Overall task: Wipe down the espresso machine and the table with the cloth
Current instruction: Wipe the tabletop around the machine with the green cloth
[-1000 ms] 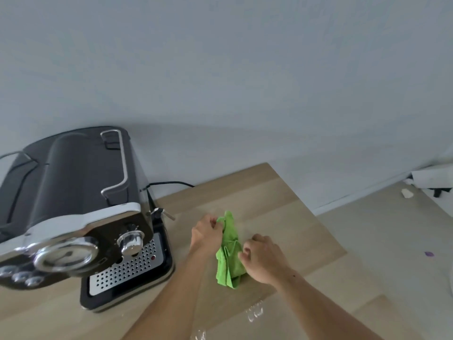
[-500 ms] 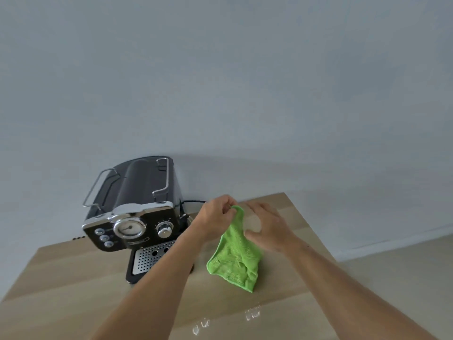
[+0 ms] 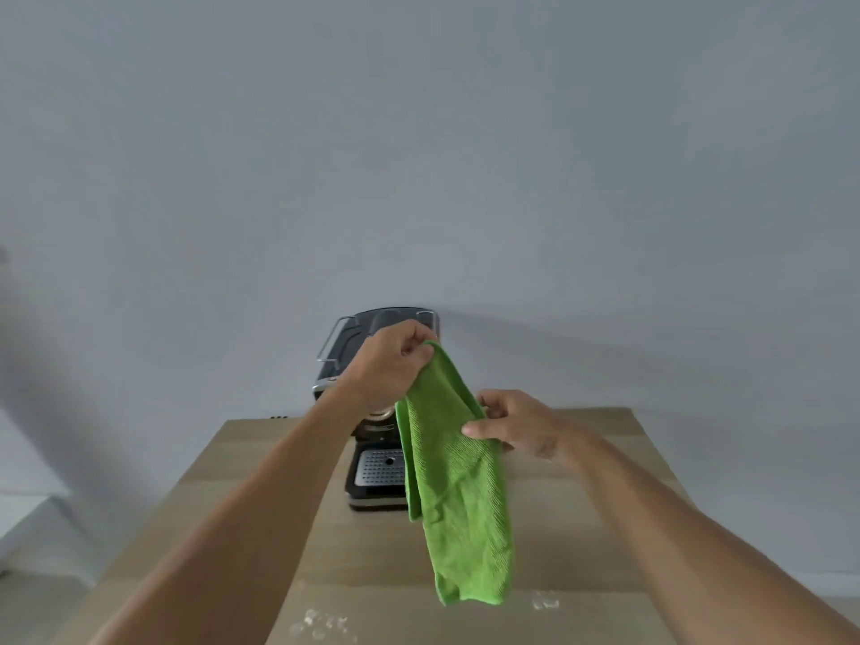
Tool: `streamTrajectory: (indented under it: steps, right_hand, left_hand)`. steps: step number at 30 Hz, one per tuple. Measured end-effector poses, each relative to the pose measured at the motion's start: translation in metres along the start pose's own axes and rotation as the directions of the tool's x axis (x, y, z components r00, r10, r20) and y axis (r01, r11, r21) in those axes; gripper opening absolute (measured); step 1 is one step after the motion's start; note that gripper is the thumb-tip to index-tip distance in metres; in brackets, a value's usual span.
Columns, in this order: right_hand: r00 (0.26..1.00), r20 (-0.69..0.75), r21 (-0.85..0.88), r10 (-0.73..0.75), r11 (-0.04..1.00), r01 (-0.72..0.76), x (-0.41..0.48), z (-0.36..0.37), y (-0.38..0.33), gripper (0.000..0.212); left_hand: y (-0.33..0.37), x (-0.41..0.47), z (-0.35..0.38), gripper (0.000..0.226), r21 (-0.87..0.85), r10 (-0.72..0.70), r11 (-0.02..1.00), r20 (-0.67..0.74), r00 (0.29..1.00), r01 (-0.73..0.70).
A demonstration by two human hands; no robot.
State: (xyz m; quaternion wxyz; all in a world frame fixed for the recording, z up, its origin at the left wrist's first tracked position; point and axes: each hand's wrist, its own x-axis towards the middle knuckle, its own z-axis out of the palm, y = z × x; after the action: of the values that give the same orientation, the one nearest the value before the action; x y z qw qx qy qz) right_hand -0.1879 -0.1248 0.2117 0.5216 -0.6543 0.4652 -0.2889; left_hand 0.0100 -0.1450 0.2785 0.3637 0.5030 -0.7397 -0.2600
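A green cloth [image 3: 458,486] hangs in the air above the wooden table [image 3: 581,514]. My left hand [image 3: 393,365] pinches its top corner, raised in front of the espresso machine. My right hand [image 3: 516,423] grips the cloth's right edge lower down. The black and chrome espresso machine [image 3: 372,472] stands at the back middle of the table, against the wall. My left hand and the cloth hide most of its front; its drip tray grille and top rail show.
White smears [image 3: 321,623] and a smaller white spot [image 3: 544,600] mark the table's near part. A grey wall rises behind the table. Pale floor lies off both table sides, with a white object at the far left.
Both hands have lifted the cloth off the table and spread it so it hangs long. The view has pulled back and centred; the machine now looks smaller and farther.
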Motion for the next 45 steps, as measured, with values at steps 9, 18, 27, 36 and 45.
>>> streamTrajectory:
  steps: [9, 18, 27, 36, 45]
  right_hand:
    - [0.976, 0.178, -0.073, 0.122, 0.991, -0.110, 0.033, 0.072, -0.045, 0.031]
    - [0.960, 0.190, -0.232, 0.204, 0.960, -0.158, 0.041, 0.153, -0.084, 0.010]
    - [0.898, 0.237, -0.438, 0.370, 0.866, -0.241, 0.048, 0.216, -0.091, 0.007]
    - [0.935, 0.056, -0.829, 0.351, 0.538, -0.153, 0.118, 0.283, 0.014, 0.017]
    - [0.985, -0.113, -0.885, 0.134, 0.437, -0.161, 0.161, 0.310, 0.077, 0.032]
  left_hand:
    - [-0.060, -0.062, -0.131, 0.013, -0.122, -0.145, 0.986, -0.277, 0.950, 0.115]
    - [-0.151, -0.160, -0.225, 0.015, -0.218, -0.231, 0.960, -0.249, 0.941, 0.177]
    - [-0.222, -0.218, -0.242, 0.009, -0.249, -0.344, 0.915, -0.067, 0.937, 0.318]
    - [-0.337, -0.222, -0.182, 0.017, 0.055, -0.553, 0.829, -0.065, 0.830, 0.557]
    - [-0.402, -0.192, -0.140, 0.010, 0.149, -0.612, 0.759, -0.167, 0.773, 0.634]
